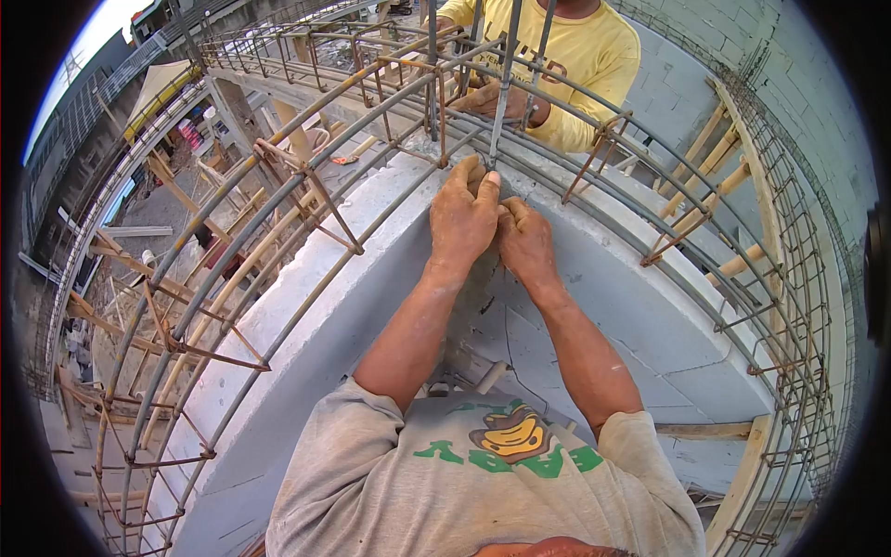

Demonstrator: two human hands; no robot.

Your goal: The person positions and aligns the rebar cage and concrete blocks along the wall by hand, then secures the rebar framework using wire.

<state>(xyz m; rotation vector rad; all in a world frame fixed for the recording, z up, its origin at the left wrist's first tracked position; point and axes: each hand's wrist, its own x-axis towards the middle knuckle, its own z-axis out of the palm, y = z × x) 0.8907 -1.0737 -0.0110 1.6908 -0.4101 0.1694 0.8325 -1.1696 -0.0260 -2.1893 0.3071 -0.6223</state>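
Observation:
My left hand (464, 215) is closed at the wall corner, its thumb and fingers pinched against the foot of an upright steel bar (504, 97). Beside it, my right hand (527, 243) is closed too, its fingers curled together just below the bars. Whatever lies between the fingers of either hand is hidden or too small to make out. Rebar cages (422, 88) meet around the uprights here. They lie along the top of the pale block wall (311, 269), which runs off to both sides of my hands.
Across the corner stands a co-worker in a yellow shirt (594, 51), one hand (501, 102) by the bars. Rebar cages (200, 343) curve down the left side. Wooden props (715, 204) stand at right. A thin dark wire (508, 343) hangs along the wall below my hands.

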